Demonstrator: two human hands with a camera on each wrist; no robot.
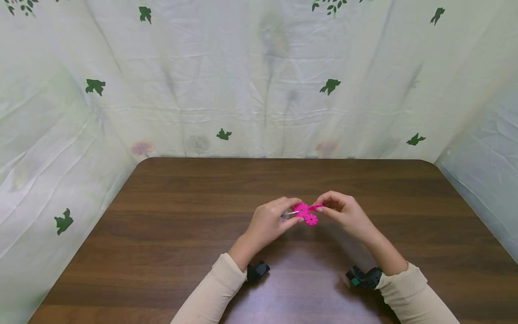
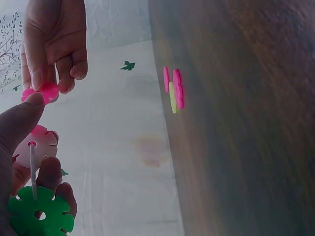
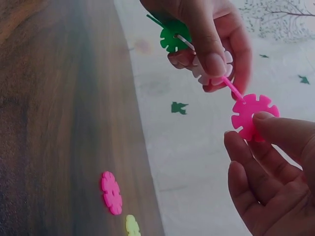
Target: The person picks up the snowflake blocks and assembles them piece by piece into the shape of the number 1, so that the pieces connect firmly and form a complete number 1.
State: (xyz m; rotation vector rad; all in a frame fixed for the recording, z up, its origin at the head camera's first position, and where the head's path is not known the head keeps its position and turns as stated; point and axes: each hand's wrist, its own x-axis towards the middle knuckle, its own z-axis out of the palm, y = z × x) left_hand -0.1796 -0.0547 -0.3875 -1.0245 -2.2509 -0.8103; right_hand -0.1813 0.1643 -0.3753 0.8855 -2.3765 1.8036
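Observation:
My left hand [image 1: 269, 221] grips a white notched disc [image 2: 44, 145] between thumb and fingers. Beside it in that hand is a green notched disc [image 2: 24, 216], and a thin white connector [image 2: 33, 169] runs from one to the other. Opposite, my right hand [image 1: 349, 217] pinches a bright pink notched disc [image 3: 243, 118] with thumb and fingers. A slim pink connector [image 3: 233, 90] stretches from the pink disc's edge to the left thumb at the white disc. Part of the white disc is hidden behind the left thumb in the right wrist view.
More discs lie on the brown wooden table [image 1: 182, 252]: a pink disc [image 3: 111, 193] and a yellow disc [image 3: 132, 225], with another pink one near them in the left wrist view. A pale patterned curtain [image 1: 243, 81] hangs behind the table. Both wrists wear dark devices.

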